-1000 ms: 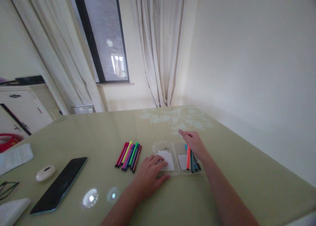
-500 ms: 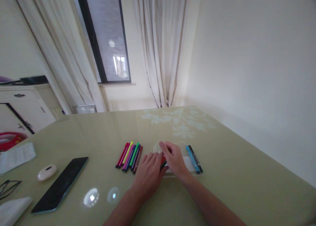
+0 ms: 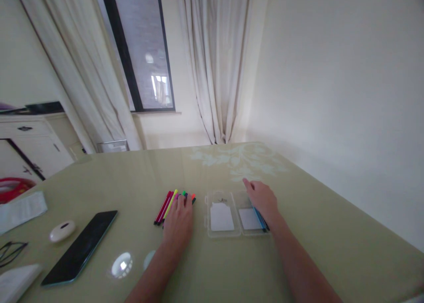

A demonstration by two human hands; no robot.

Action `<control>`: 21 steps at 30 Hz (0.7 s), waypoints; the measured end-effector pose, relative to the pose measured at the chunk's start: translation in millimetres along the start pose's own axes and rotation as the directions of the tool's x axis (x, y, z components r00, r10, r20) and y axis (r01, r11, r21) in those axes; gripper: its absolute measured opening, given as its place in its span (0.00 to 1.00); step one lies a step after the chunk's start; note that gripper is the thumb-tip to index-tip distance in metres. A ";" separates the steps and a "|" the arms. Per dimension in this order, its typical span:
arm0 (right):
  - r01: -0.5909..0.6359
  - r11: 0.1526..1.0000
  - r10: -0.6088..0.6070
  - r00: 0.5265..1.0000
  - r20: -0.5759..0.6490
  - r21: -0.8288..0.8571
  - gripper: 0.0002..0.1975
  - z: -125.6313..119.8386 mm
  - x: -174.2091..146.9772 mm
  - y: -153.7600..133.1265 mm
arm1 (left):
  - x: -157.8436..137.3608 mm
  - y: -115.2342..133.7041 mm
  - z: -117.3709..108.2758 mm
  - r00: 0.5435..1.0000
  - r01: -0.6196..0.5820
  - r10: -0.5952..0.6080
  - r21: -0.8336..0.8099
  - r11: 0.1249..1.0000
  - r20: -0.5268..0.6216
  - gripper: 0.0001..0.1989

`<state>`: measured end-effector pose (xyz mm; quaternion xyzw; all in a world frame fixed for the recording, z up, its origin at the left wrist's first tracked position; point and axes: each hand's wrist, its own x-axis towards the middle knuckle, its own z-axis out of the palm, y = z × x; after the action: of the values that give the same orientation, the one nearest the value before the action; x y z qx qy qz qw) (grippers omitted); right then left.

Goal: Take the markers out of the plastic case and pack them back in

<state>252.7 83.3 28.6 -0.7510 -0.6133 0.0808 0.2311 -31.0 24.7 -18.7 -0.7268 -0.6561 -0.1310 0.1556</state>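
At the near left of the bench (image 3: pixel 212 276), a white object (image 3: pixel 16 281) runs out of view, and beside it lies a dark-screened phone (image 3: pixel 81 248), set aslant. A thin black item (image 3: pixel 11 252), cut off by the edge of view, rests farther left. Just beyond sits a rounded white device (image 3: pixel 62 231) with a dark oval spot.

The two hands are apart. The left hand (image 3: pixel 179 219) lies palm down over a bundle of coloured felt-tip pens (image 3: pixel 167 206), its fingers bent across them; whether it grips any cannot be told. Red and yellow pens show to its left, an orange end to its right. To the right of the bundle, a clear plastic case (image 3: pixel 223 235) lies open, its halves side by side, each with a white paper (image 3: pixel 221 217) in it. The right hand (image 3: pixel 263 201) is over the right half, covering the upper part of a blue pen (image 3: pixel 259 220) lying aslant there; its fingertips are hidden, so its hold cannot be told.

Off to the left lies a pale sheet (image 3: pixel 24 210). Past the leaf pattern (image 3: pixel 240 159) on the far part of the bench stand a white cabinet (image 3: pixel 29 135), curtains (image 3: pixel 218 64) and a dark-framed window (image 3: pixel 145 47).
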 end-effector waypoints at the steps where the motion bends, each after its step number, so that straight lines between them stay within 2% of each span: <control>1: -0.018 0.997 0.020 0.999 0.025 -0.070 0.28 -0.5 -0.7 1.5 | 0.1 0.2 -1.5 1.000 -0.014 0.014 0.019 1.000 0.004 0.22; 6: -0.010 0.983 0.021 0.998 0.057 -0.184 0.25 -1.7 -6.5 -2.7 | -0.5 2.5 -9.7 0.999 -0.010 0.009 0.027 1.000 0.036 0.16; 11: -0.075 0.972 0.085 0.996 0.039 -0.222 0.25 -6.7 -6.7 -2.0 | -1.2 1.2 -9.8 0.996 0.072 -0.073 0.023 0.997 0.044 0.18; 15: -0.071 0.976 0.079 0.996 0.033 -0.206 0.24 -6.3 -6.3 -0.5 | 0.2 -1.2 -5.7 0.991 0.121 -0.122 0.020 0.992 0.060 0.17; 21: -0.041 0.979 0.042 0.999 0.001 -0.198 0.23 -1.9 -4.6 3.6 | 0.9 -3.4 0.5 0.996 0.082 -0.082 0.011 0.997 0.032 0.21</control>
<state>255.6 77.9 27.9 -0.7826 -0.6032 0.0260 0.1519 -34.4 26.0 -18.6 -0.7004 -0.6885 -0.1223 0.1427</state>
